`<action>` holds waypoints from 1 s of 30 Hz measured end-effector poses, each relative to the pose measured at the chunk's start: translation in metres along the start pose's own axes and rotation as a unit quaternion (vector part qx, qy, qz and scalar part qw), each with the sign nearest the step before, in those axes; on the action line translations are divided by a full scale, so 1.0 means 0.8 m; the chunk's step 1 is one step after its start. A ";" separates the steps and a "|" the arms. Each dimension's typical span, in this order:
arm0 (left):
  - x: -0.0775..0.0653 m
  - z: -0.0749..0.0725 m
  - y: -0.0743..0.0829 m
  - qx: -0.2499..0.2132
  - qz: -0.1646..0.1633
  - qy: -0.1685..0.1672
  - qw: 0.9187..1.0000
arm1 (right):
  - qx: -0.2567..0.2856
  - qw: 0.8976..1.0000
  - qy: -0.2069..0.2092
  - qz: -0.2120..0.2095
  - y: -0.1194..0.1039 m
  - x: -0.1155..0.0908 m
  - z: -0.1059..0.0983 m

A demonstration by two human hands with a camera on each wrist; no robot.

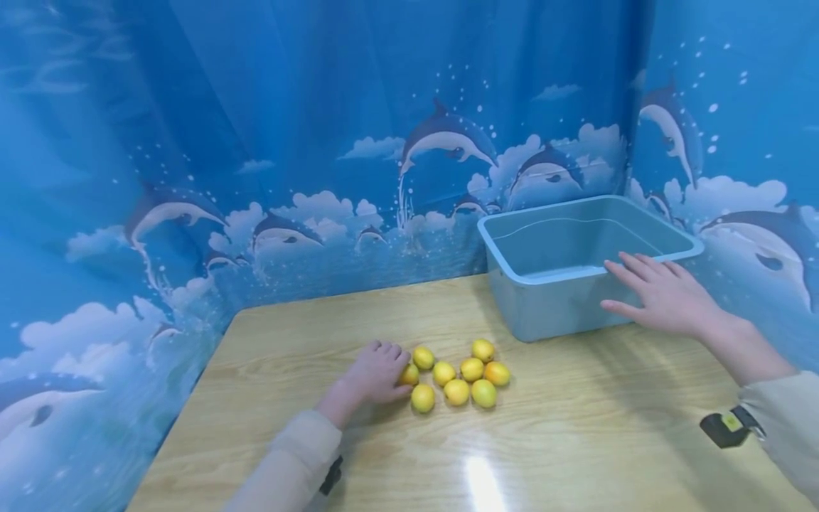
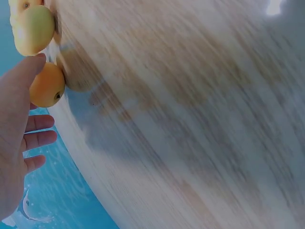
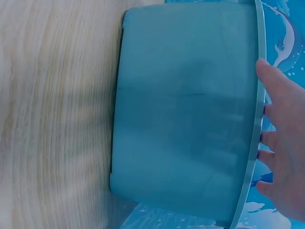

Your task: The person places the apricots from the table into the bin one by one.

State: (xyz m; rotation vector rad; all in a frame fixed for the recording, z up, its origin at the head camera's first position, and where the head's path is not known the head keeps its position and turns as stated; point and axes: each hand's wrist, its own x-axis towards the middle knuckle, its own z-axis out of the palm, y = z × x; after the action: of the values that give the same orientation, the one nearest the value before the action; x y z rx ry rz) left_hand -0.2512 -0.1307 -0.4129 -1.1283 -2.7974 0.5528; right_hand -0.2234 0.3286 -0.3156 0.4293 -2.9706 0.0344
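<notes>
My left hand point(image 1: 377, 373) is at the left end of a cluster of small yellow fruits point(image 1: 457, 392). Its thumb and index finger lie on either side of an orange-yellow fruit point(image 2: 47, 86) that sits on the table, while the other fingers extend past it. A greenish-yellow fruit point(image 2: 34, 29) is right beside the thumb in the left wrist view. Over the near rim of a blue plastic bin point(image 1: 557, 306), my right hand point(image 1: 665, 295) holds nothing, palm down with fingers spread. In the right wrist view its thumb overlaps the rim.
The bin stands at the back right of the wood-grain table point(image 1: 307, 341), against a blue curtain point(image 1: 307, 128) printed with dolphins. The fruits lie close together left of the bin. A small black device point(image 1: 726, 428) hangs at the right wrist.
</notes>
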 end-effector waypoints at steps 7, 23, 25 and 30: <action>0.001 0.002 0.004 -0.006 -0.003 -0.005 1.000 | 0.001 1.000 0.008 -0.020 0.003 0.001 0.004; 0.003 0.007 0.007 -0.031 -0.004 0.001 1.000 | 0.017 0.999 0.002 -0.039 0.003 0.003 0.004; 0.002 0.007 0.007 -0.034 -0.004 0.004 0.999 | 0.016 0.999 -0.001 -0.043 0.004 0.004 0.003; 0.002 0.006 0.005 -0.039 -0.003 0.006 0.999 | 0.019 0.999 -0.011 -0.048 0.006 0.005 0.000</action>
State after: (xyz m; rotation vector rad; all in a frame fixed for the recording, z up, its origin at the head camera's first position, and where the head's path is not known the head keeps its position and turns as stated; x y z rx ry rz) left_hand -0.2510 -0.1283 -0.4190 -1.1321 -2.8343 0.4385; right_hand -0.2284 0.3321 -0.3149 0.5807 -2.9704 0.0775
